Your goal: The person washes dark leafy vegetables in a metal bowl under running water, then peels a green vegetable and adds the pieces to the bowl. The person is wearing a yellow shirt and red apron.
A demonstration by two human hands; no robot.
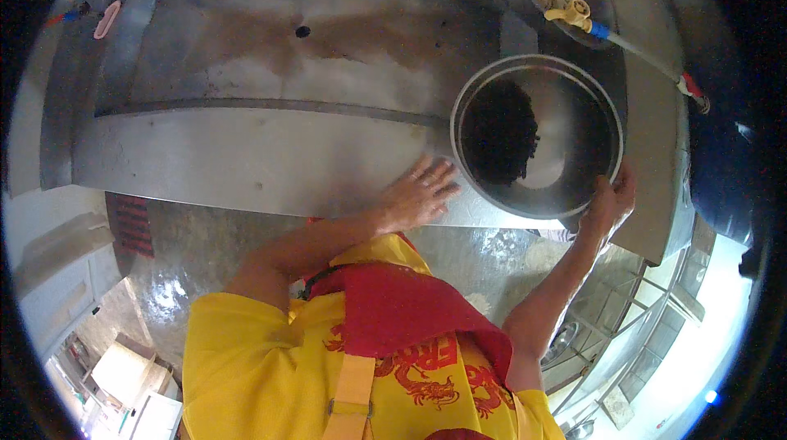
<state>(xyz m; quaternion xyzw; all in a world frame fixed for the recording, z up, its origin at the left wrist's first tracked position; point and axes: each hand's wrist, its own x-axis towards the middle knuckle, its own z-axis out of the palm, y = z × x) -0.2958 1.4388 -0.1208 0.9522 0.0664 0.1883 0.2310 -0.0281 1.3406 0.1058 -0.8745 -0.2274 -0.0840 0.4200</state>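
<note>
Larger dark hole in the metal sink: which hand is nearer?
Left: the left hand is spread at the ledge, nearer the person and right of the hole; the right hand is farther right, holding the metal pot.

Floor: grey, shiny, lower left | white cabinet-like unit: lower left | metal rack: lower right

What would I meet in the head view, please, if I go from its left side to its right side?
Pink oval object → dark round drain hole in the metal sink → left hand → round pot → right hand at its right rim → dark blue rounded object.
</note>
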